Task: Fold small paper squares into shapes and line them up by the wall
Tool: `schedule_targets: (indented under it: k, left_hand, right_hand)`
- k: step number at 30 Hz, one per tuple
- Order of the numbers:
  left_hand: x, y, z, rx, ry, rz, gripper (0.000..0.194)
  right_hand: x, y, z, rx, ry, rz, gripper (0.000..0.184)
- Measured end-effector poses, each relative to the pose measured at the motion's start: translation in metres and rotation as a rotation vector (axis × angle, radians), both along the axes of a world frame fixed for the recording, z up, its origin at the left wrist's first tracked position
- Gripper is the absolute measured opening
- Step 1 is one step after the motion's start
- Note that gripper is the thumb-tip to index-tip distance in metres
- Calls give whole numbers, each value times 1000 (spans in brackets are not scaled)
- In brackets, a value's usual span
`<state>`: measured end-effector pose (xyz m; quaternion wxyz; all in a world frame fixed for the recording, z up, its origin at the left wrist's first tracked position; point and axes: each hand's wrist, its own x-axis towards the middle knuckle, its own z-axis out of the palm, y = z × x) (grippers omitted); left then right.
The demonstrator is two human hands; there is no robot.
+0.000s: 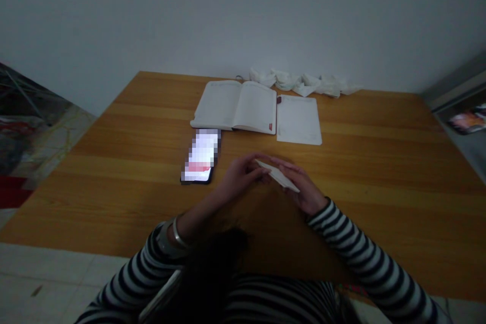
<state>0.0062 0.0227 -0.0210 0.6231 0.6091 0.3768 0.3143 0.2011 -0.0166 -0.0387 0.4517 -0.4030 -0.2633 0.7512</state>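
Between my two hands is a folded piece of white paper (280, 176), held slanted above the table. My left hand (245, 174) pinches its upper left end, with the thumb along the near side. My right hand (304, 187) grips the lower right part, its fingers reaching behind the paper toward the left fingertips. Just beyond, on the table, a loose white sheet (299, 120) lies flat. An open notebook (256, 106) with pale pages rests beside that sheet on the left.
A phone (201, 156) with a lit, blurred screen lies left of my hands, below the notebook. Crumpled white paper pieces (304, 83) form a row along the wall at the back of the wooden table (379, 162). A dark object with a bright screen (469, 120) stands at the right.
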Motion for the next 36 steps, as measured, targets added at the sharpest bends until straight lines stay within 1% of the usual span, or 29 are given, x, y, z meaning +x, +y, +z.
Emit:
schedule_targets:
  k: [1, 2, 3, 5, 6, 7, 9, 10, 12, 13, 14, 15, 18, 19, 21, 25, 27, 28, 30, 33, 34, 36]
  left_hand:
    - [-1, 0, 1, 75, 46, -14, 25]
    - [-2, 0, 2, 176, 108, 2, 17]
    - [-3, 0, 2, 292, 176, 48, 13]
    - [-3, 0, 3, 488, 282, 152, 16]
    - [-3, 0, 3, 539, 309, 171, 22]
    - [-3, 0, 4, 554, 324, 164, 28]
    - [-3, 1, 6, 512, 349, 115, 37]
    - [-3, 1, 8, 478, 368, 96, 40]
    - [-4, 1, 11, 436, 415, 85, 46]
    - [-4, 1, 12, 427, 438, 78, 47]
    - [-3, 0, 13, 423, 461, 61, 48]
    - [-3, -1, 13, 424, 482, 34, 49]
    - [-1, -4, 11, 427, 542, -70, 46]
    - [0, -5, 10, 426, 559, -96, 46]
    - [1, -6, 8, 413, 557, -116, 44]
    - [1, -4, 5, 371, 391, -152, 28]
    - [0, -3, 3, 351, 357, -126, 23]
    - [-1, -2, 2, 321, 349, -98, 25]
    - [-1, -1, 0, 183, 268, -60, 34]
    - [-2, 3, -1, -98, 36, -45, 40]
    - [-3, 4, -1, -148, -21, -24, 43]
    - [-5, 6, -1, -150, -68, 36, 49]
  right_hand:
    - [2, 0, 0, -50, 60, 33, 33]
    - [4, 0, -1, -95, 115, 63, 32]
    - [5, -1, -2, -134, 161, 84, 31]
    - [4, -4, -5, -174, 206, 104, 25]
    - [3, -6, -7, -173, 202, 124, 23]
    - [1, -8, -7, -162, 180, 158, 26]
    - [-2, -9, -6, -107, 94, 218, 43]
    - [-2, -9, -4, -66, 41, 206, 54]
    - [0, -5, 1, 25, -57, 102, 76]
    - [2, -3, 3, 74, -104, 34, 82]
    - [5, 0, 5, 122, -157, -13, 81]
    - [8, 2, 7, 170, -222, -32, 74]
    - [15, 5, 8, 284, -462, 4, 42]
    - [16, 5, 7, 305, -525, 19, 37]
    - [15, 5, 3, 320, -591, 23, 36]
    - [11, 5, -3, 374, -628, -11, 35]
    - [8, 5, -4, 408, -619, -15, 33]
    - [7, 5, -3, 425, -606, -22, 32]
    - [6, 4, -1, 449, -571, -31, 32]
    - [8, 2, 0, 425, -505, -36, 35]
    - [9, 2, -1, 396, -474, -43, 36]
    - [10, 3, -6, 332, -412, -84, 37]
